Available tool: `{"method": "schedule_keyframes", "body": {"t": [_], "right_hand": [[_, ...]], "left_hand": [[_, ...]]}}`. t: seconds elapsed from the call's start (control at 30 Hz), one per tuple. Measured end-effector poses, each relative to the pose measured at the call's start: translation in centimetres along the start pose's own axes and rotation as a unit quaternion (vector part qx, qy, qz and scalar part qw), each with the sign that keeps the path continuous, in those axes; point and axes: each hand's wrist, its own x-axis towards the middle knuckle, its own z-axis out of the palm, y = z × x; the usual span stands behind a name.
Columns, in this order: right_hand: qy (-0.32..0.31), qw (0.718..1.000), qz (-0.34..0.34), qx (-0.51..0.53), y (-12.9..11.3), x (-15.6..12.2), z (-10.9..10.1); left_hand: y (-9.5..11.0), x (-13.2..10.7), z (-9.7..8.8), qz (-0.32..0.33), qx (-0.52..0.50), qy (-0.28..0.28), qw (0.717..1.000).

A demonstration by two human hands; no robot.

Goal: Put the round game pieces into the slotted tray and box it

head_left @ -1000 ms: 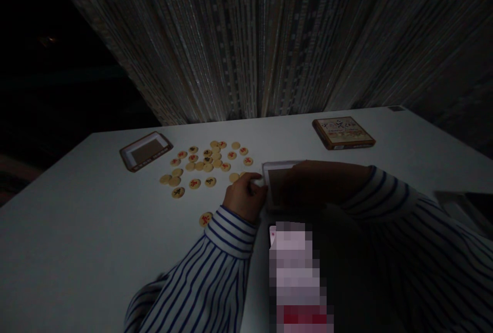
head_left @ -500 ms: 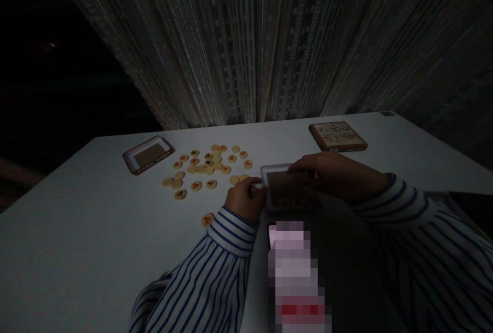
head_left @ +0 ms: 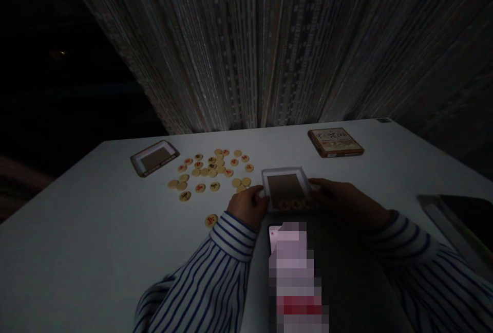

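Observation:
A shallow open box (head_left: 287, 169) with pale walls and a brown bottom is between my hands. Along its near side lies a short row of round xiangqi pieces (head_left: 296, 204), dim in shadow. My left hand (head_left: 248, 205) pinches the box's left wall between thumb and curled fingers. At the opposite wall, my right hand (head_left: 346, 202) grips the right edge, its lower fingers lost in the dark. Left of the box, many more wooden pieces are scattered, some with red or black characters and some blank side up. A single red-marked piece (head_left: 211, 220) sits by my left cuff.
An open box lid (head_left: 154, 158) rests at the back left of the white table (head_left: 96, 230). Toward the back right is a closed printed box (head_left: 336, 143). A lit phone (head_left: 273, 238), mostly blurred out, lies nearest me. Something dark (head_left: 462, 220) stands at the right edge. A curtain hangs behind.
My right hand has moved from over the box's inside to its right edge, uncovering the bottom and the row of pieces. My left hand keeps its hold on the left wall.

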Motion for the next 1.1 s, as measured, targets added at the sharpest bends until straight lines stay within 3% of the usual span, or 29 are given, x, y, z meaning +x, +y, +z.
{"method": "schedule_keyframes", "body": {"t": [0.47, 0.6, 0.73, 0.87, 1.1], "right_hand": [[0.028, 0.999, 0.037, 0.003, 0.6, 0.4, 1.0], [0.043, 0.998, 0.048, 0.011, 0.7, 0.3, 0.7], [0.098, 0.994, 0.044, 0.031, 0.9, 0.2, 0.2], [0.149, 0.988, 0.001, 0.035, 0.8, 0.1, -0.4], [0.143, 0.985, -0.093, 0.009, -1.6, 0.9, -1.4]], "left_hand": [[0.2, 0.2, 0.1, 0.004, 0.018, 0.008, 1.000], [0.0, 0.2, 0.0, 0.013, -0.014, 0.041, 0.999], [-0.8, 0.4, -0.5, 0.029, -0.080, 0.102, 0.991], [-1.9, 0.1, -2.3, 0.060, -0.129, 0.138, 0.980], [-4.5, 0.7, -7.4, 0.100, -0.073, 0.172, 0.977]]}}
